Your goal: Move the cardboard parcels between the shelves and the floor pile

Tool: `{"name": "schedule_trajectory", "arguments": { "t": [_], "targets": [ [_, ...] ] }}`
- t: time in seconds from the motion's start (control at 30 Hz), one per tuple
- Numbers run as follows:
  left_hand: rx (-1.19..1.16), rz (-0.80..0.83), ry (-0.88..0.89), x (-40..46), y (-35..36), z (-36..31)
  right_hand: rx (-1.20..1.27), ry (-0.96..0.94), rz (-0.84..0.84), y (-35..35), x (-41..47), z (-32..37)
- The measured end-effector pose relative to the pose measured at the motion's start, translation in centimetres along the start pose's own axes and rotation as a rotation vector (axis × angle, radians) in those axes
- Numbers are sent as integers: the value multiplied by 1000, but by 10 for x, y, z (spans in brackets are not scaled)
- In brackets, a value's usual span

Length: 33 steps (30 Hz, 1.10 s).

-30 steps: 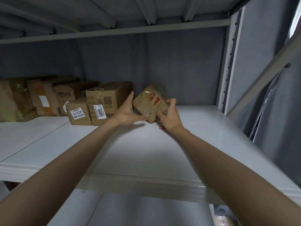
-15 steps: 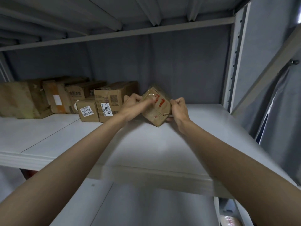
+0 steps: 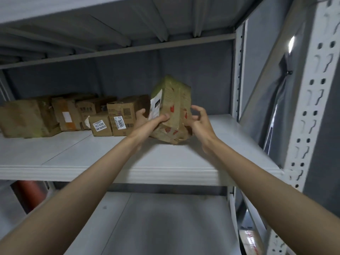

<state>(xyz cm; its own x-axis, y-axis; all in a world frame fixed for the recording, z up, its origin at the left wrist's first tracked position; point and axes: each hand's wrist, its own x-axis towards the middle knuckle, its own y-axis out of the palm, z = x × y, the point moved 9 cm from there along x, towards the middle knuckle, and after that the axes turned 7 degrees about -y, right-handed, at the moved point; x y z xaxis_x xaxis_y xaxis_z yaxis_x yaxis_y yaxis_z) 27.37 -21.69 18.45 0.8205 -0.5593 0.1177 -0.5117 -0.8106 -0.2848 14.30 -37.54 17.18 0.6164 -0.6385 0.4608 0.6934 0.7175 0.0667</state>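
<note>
On the white shelf, rt of the box row, the crumpled parcel stands on end, left hand gripping its side, right hand loose-fingered beside it (prob. light, soft cardboard; take both flanks).

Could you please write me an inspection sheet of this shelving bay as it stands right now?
Surface: white metal shelf, bare at the front; an empty lower shelf beneath.
Job's things: crumpled cardboard parcel with red print and a white label, tipped up on end, its lower corner at the shelf. A row of cardboard parcels stands at the back left; one label reads 5005, another 78-2-4209.
Clutter: nothing seen.
Grippers: left hand grips the tipped parcel's left side; right hand is beside its right edge, fingers curled, contact unclear.
Cables: nothing seen.
Surroundings: perforated upright post, grey curtain behind, a red object lower left.
</note>
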Motion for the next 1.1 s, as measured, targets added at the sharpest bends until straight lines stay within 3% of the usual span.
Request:
{"name": "schedule_trajectory", "arguments": {
  "t": [0.27, 0.53, 0.8, 0.97, 1.1],
  "targets": [
    [170, -49, 312, -117, 3, -16, -88, 63, 101, 2, -109, 45],
    [3, -35, 304, -238, 15, 7, -235, 47, 22, -24, -238, 92],
    [67, 205, 146, -327, 77, 41, -349, 255, -58, -104, -342, 78],
    [235, 300, 222, -370, 130, 36, -367, 377, -185, -170, -401, 68],
    [182, 501, 176, -407, 195, 27, -359, 437, -274, -231, -442, 68]
  ]
}}
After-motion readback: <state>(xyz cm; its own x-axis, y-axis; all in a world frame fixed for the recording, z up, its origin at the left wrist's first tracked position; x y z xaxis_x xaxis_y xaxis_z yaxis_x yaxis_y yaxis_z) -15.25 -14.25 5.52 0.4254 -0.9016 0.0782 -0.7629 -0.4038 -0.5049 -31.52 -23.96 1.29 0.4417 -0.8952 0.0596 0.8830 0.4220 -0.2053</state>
